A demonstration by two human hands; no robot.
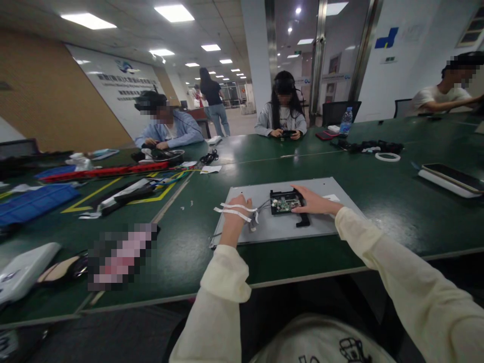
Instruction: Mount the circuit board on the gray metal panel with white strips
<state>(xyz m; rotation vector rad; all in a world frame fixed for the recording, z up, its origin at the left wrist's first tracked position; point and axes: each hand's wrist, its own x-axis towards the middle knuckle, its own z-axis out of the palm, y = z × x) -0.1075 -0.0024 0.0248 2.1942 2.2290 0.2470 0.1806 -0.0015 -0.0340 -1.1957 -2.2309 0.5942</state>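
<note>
A grey flat panel lies in front of me on the green table. On it rests a black housing with a green circuit board. My right hand spans the housing's right side, fingers at the upper edge and thumb lower down. A black bracket-like piece juts out below it. My left hand is curled over the panel's left part; its fingertips are hidden. White strips lie across the back of that hand. Thin grey cables run from the board towards it.
Left on the table are a blue tray, a black-and-white bundle and a white device. At right are a phone, a white tape ring and a water bottle. Several people are around the table.
</note>
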